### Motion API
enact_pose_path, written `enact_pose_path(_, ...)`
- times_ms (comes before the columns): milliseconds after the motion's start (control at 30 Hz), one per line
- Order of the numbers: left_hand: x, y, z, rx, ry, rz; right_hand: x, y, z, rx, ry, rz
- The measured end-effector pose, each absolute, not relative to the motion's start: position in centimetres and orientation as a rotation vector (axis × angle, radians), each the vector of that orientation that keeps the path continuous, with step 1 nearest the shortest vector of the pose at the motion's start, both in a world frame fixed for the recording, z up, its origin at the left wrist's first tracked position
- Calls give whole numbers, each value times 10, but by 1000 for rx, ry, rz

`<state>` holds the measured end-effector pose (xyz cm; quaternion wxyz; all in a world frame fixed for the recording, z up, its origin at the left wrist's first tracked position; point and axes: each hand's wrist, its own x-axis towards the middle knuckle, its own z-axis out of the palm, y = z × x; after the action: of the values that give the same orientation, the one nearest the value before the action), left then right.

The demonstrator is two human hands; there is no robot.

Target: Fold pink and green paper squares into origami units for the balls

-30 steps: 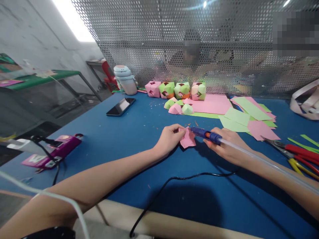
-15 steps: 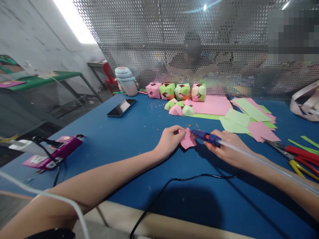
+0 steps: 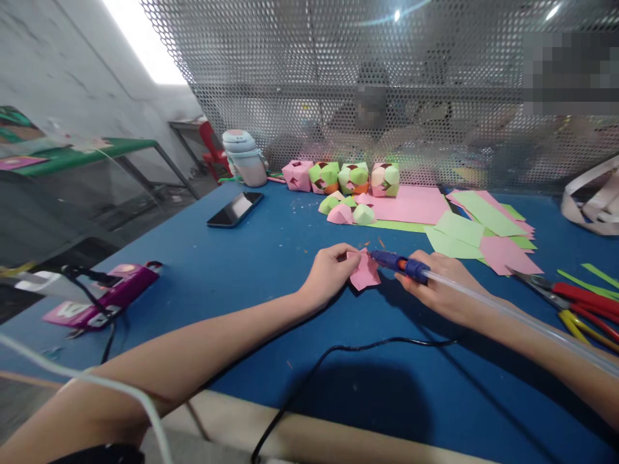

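Observation:
Between the thumb and fingers of my left hand [image 3: 330,274] is a folded piece of pink paper [image 3: 365,273], pinched at its left edge just over the blue table [image 3: 271,270]. My right hand [image 3: 442,287] is wrapped round a blue hot glue gun [image 3: 394,260] with an orange trigger. A long clear glue stick [image 3: 493,306] juts from the gun's back, over my right forearm. The gun's nozzle meets or nearly meets the upper right edge of the pink paper; I cannot tell if they touch. Both thumbs are bent in.
Behind stand folded paper cubes [image 3: 325,178] and small paper pieces [image 3: 341,214]. Paper sheets [image 3: 459,233], scissors [image 3: 544,289] and red-handled pliers [image 3: 583,296] lie right. A phone [image 3: 236,210], a tumbler [image 3: 245,158] and a purple power strip [image 3: 109,296] are left. A black cable [image 3: 333,349] crosses the front.
Hands, pink paper and glue gun keep nearly the same places. Only a very slight shift of the whole view shows.

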<state>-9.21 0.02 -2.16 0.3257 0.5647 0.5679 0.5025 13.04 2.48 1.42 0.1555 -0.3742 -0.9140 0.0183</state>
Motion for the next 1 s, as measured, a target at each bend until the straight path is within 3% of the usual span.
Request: enact_pose_path(1000,-93,1,-22,1497,1478,1307,129,26,12,-1017,-2554,64)
